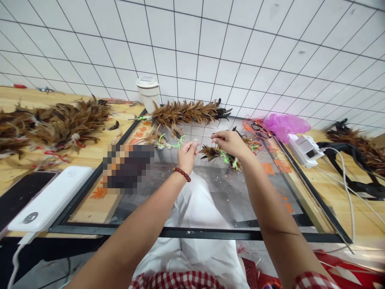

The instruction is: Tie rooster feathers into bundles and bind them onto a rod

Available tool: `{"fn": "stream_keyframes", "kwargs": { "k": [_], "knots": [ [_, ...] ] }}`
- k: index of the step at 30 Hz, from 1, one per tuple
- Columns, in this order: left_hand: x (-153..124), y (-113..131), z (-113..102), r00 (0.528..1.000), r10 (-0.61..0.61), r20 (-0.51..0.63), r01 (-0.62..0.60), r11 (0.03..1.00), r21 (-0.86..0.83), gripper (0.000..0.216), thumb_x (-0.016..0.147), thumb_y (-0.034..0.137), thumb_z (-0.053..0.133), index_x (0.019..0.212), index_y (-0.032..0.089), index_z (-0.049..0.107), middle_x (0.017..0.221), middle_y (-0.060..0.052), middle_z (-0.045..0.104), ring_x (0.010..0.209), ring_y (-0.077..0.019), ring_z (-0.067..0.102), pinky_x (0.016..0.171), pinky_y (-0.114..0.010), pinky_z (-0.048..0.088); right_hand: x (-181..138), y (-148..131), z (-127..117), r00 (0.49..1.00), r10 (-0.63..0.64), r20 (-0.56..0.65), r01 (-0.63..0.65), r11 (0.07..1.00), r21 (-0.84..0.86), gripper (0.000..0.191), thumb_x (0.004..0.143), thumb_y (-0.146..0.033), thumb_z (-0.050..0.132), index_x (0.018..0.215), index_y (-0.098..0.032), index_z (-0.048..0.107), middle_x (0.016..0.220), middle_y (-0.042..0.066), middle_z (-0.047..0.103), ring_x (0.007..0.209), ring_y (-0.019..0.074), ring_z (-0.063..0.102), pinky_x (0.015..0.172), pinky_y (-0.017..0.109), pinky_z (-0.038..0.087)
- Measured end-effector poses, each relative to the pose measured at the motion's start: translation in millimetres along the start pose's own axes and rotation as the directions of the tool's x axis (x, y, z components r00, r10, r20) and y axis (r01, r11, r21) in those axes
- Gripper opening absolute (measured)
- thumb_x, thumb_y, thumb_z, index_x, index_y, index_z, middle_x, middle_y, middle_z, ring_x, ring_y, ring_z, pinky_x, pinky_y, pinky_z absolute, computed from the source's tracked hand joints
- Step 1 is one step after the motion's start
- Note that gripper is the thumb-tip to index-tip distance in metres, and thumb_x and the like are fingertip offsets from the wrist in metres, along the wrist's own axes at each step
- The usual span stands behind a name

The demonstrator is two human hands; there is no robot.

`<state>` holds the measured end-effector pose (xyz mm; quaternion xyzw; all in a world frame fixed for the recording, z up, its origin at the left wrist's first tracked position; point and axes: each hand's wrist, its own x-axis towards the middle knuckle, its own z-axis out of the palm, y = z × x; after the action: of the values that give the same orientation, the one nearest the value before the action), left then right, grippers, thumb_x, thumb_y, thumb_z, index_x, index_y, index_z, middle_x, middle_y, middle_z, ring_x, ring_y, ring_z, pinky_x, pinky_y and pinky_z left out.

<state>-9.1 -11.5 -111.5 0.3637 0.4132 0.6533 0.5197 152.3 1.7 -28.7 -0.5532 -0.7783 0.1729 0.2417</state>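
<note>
My left hand [187,155], with a beaded bracelet [182,174] at the wrist, is closed in a pinch above the glass panel [132,218]. A tiny whitish bit shows at its fingertips, too small to name. Just to the right, my right hand [229,142] also pinches, fingertips pointing left, and what it holds cannot be made out. Below it lie small brown feather bunches [210,152] with bright green ties [225,157]. More green ties [173,143] and feathers lie left of my left hand. Behind both hands stretches a long brown feather strip [186,112].
A white lidded cup [148,93] stands by the tiled wall. Feather piles [64,120] and a white power bank [52,198] are on the left. On the right lie a pink plastic bag [287,125], glasses [260,130], a white charger [305,149] and a black strap [345,172].
</note>
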Motion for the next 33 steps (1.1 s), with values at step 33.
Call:
{"fn": "stream_keyframes", "kwargs": {
  "k": [33],
  "knots": [
    [6.1, 49.9, 37.2, 0.926, -0.124, 0.355, 0.076, 0.986, 0.148, 0.029, 0.073, 0.039, 0.07, 0.089, 0.015, 0.072, 0.092, -0.007, 0.07, 0.088, -0.0166, 0.061, 0.081, -0.027, 0.046, 4.9, 6.8, -4.1, 0.987, 0.149, -0.067, -0.034, 0.589, 0.808, 0.022, 0.068, -0.038, 0.074, 0.069, -0.018, 0.065, 0.064, -0.003, 0.057, 0.061, 0.0106, 0.051, 0.062, 0.025, 0.041]
  ]
}}
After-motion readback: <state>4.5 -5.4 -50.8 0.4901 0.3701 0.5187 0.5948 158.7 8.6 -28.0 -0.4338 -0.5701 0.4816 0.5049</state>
